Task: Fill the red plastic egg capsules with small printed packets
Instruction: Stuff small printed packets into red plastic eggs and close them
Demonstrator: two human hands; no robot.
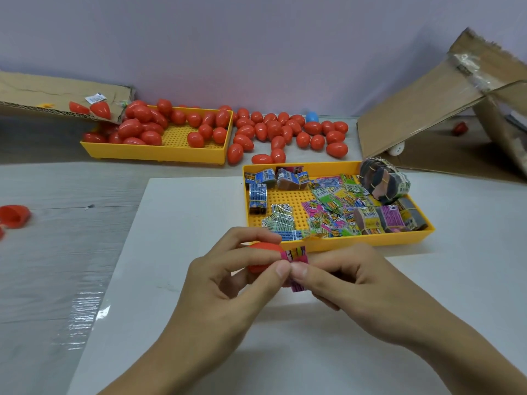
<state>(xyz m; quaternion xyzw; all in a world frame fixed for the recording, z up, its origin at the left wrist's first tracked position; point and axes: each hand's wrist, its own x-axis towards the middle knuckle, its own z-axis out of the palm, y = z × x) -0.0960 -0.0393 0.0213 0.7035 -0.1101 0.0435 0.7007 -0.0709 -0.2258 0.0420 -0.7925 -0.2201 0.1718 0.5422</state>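
Over the table's near edge, the left hand [228,280] grips a red egg capsule [261,259]; the right hand [356,283] pinches a pink packet [296,256] against it.

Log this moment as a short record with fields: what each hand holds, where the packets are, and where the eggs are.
left hand: holds a red capsule, thumb pinching the pink packet
right hand: pinches the same pink packet
packet supply: near yellow tray, loose and banded bundles
closed eggs: far yellow tray and loose on the table behind
odd one: blue egg among the red
open half: red shell at far left
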